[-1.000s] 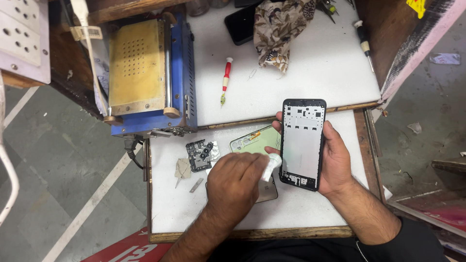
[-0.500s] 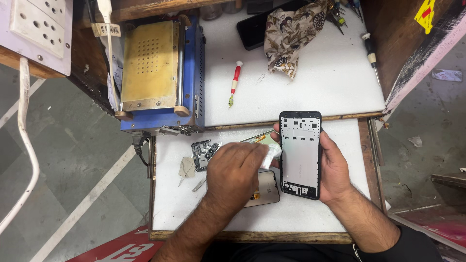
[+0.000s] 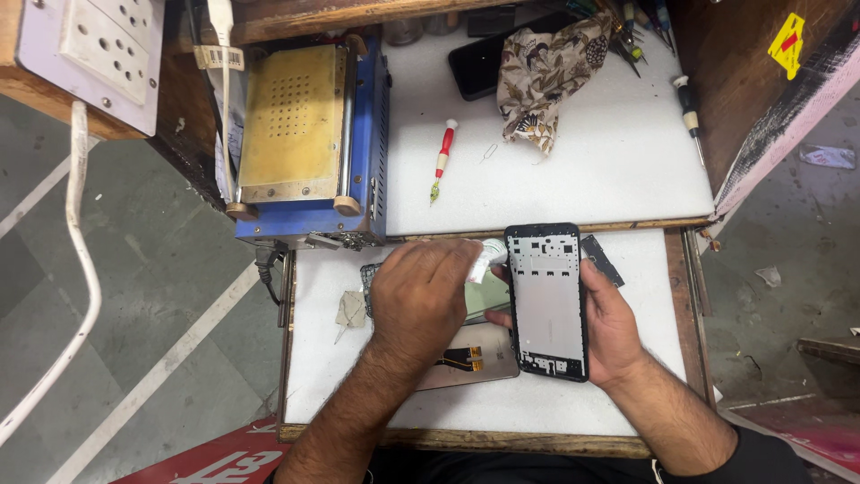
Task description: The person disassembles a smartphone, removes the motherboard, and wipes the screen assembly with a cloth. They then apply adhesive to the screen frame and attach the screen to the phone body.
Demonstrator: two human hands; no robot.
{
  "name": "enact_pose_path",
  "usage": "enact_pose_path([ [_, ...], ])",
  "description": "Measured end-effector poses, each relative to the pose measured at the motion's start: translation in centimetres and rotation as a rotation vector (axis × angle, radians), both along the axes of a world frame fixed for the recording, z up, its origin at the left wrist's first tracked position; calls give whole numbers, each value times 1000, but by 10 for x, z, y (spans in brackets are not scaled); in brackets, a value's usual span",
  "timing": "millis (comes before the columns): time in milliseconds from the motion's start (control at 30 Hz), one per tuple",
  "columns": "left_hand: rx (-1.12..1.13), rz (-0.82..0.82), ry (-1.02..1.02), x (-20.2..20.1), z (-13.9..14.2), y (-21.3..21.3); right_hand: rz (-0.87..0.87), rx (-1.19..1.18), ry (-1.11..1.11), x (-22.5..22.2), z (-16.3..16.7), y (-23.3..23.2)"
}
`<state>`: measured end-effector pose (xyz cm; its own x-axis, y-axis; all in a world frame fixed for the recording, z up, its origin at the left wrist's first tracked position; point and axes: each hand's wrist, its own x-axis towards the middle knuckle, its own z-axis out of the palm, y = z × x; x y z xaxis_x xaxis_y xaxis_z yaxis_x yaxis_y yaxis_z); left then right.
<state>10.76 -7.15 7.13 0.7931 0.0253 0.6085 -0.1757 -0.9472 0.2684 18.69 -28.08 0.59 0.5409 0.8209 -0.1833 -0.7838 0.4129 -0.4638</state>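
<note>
- A yellow diamond-shaped sticker (image 3: 786,43) with a red mark is seen at 1 o'clock, on the dark wooden side panel.
- A small white tag (image 3: 219,57) with dark printed bars is fixed at 11 o'clock, on the white cable above the blue and brass-coloured machine (image 3: 305,134).
- A white socket board (image 3: 90,54) is mounted at the far 10 o'clock corner.
- The black phone frame (image 3: 546,301) is held just right of centre, over the lower white tabletop (image 3: 645,394); its long axis runs 12 to 6 o'clock, with the cut-out end pointing to 12 and the inner side turned upward.
- The frame is grasped from beneath by the right hand (image 3: 618,332), whose grip is closed around both long edges.
- The left hand (image 3: 421,296) is closed on a small white tube (image 3: 488,262), whose tip points to 3 o'clock and touches the frame's upper left edge.
- A detached screen panel (image 3: 475,358) with an orange flex lies flat under the left hand.
- A red-handled screwdriver (image 3: 442,159) lies at 12 o'clock on the upper surface, near a patterned cloth (image 3: 546,76).
</note>
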Motion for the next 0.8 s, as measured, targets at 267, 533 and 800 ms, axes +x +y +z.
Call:
enact_pose_path([
  [267, -1, -34, 22, -9, 5, -3, 3, 87, 21, -1, -4, -3],
  [533, 10, 20, 3, -3, 8, 8, 16, -82, 6, -4, 4, 3],
  [800, 9, 8, -12, 0, 16, 9, 14, -79, -14, -5, 9, 5],
])
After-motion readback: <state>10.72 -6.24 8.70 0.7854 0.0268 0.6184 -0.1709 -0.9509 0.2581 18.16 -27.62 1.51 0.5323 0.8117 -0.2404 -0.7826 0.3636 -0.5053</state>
